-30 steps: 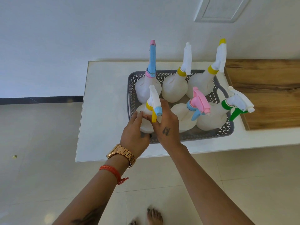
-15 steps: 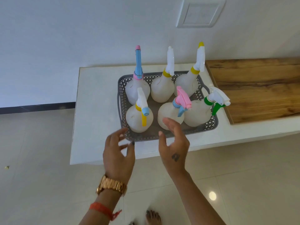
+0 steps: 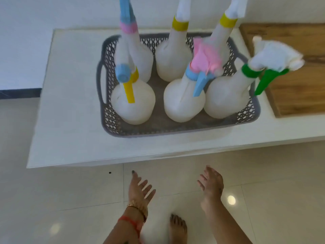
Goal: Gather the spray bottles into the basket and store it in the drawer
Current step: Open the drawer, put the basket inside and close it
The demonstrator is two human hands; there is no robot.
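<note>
Both hands have withdrawn from the basket (image 3: pixel 177 129). The left hand (image 3: pixel 139 188) and right hand (image 3: pixel 212 185), a second earlier on the front-left spray bottle (image 3: pixel 132 103), now hang with fingers spread over the floor, well clear of the bench (image 3: pixel 70 120). The viewpoint has moved closer to the bottles.

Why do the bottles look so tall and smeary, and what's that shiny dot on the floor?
Head view: the wide lens stretches the spray bottles toward the top edge; motion blur smears the pink sprayer; the dot is lamp glare on glossy tile.
</note>
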